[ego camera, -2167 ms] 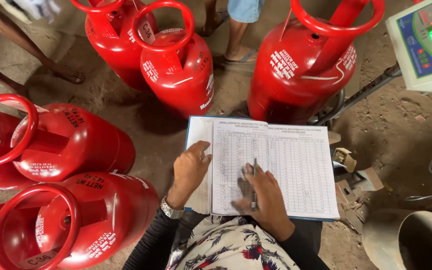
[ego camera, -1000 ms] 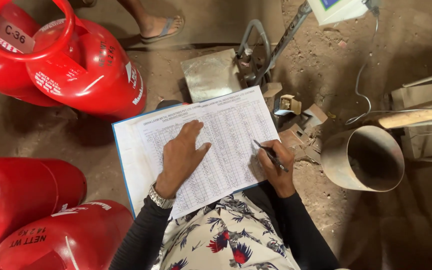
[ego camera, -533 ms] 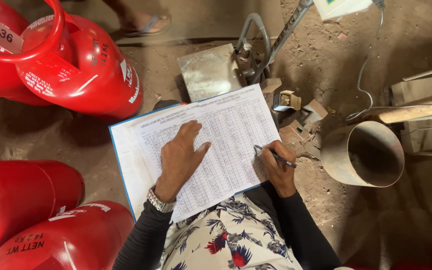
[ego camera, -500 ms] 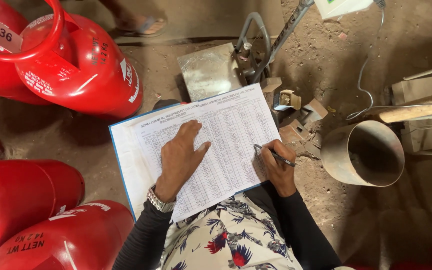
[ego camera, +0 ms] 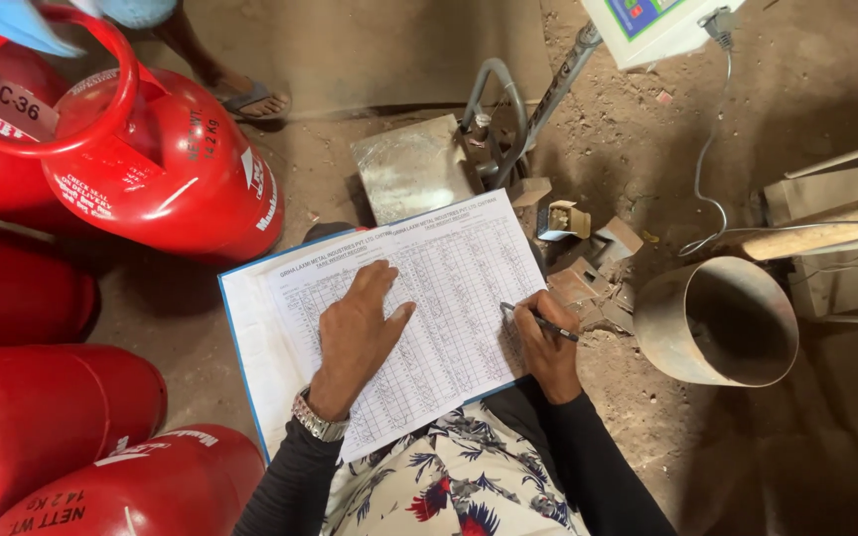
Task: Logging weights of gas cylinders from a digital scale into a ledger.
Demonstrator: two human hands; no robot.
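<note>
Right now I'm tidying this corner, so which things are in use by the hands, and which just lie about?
In use:
- white printed table sheet on a blue-edged board, under the left hand
- slim dark pen in the right hand

Lying about:
- red gas cylinders
- rusty metal drum
- steel scale platform
- small cardboard scraps

There is a single view, from a camera worn on the person's head. It looks almost straight down over the person's own lap, close enough that the printed record sheet (ego camera: 399, 318) fills the middle of the picture. Both forearms enter from the bottom edge, with the left hand (ego camera: 355, 333) and the right hand (ego camera: 546, 342) near the centre. The dirt floor (ego camera: 796, 99) spreads out toward the top and right. Red gas cylinders (ego camera: 166, 174) crowd the left side, cut off by the edge. A weighing scale's display (ego camera: 647, 25) is clipped at the top.
</note>
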